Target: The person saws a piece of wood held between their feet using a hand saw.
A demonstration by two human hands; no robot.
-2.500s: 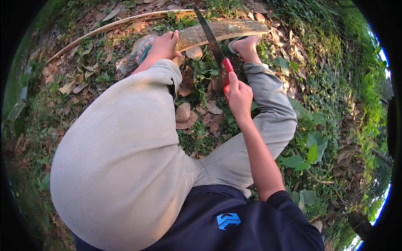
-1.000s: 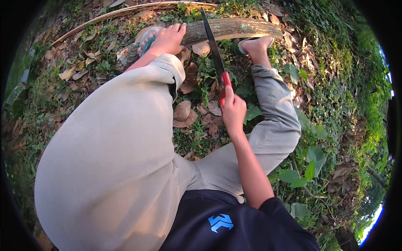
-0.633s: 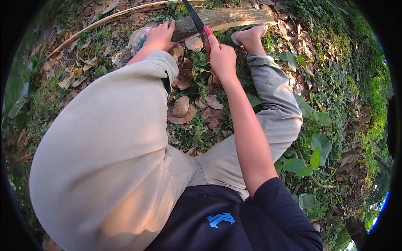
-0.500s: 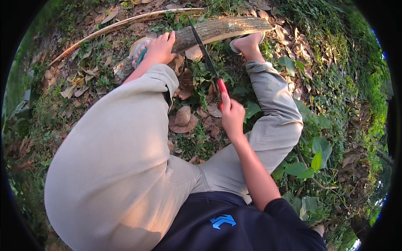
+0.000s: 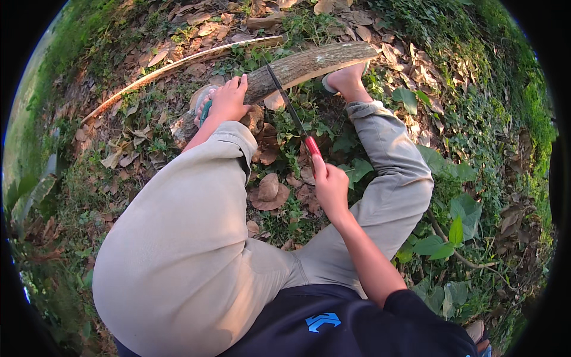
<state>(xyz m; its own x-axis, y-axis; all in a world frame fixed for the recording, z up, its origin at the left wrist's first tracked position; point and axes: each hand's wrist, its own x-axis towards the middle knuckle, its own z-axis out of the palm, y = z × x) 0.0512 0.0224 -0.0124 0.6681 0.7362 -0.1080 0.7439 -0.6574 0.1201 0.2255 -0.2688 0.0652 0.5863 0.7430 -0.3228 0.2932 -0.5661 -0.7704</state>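
Observation:
A curved, bark-covered log (image 5: 321, 61) lies across the ground at the far side, with pale bare wood along its near edge. My left hand (image 5: 228, 102) rests on its left part, fingers stretched out over the bark. My right hand (image 5: 331, 189) is closed around the red handle of a hand saw (image 5: 292, 113). The dark, narrow blade slants up and left from my fist, and its tip end lies across the log just right of my left hand. My left foot in a green-strapped sandal (image 5: 204, 112) is against the log's left end, partly behind that hand.
A long, thin strip of pale wood (image 5: 178, 64) curves along the ground beyond the log. My right foot (image 5: 347, 79) is by the log's right end. Dry brown leaves (image 5: 270, 191) and low green plants (image 5: 443, 244) cover the ground between and beside my legs.
The saw has drawn back a little toward me, so less of its tip shows past the log. My left hand stays on the log. The whole view has shifted slightly.

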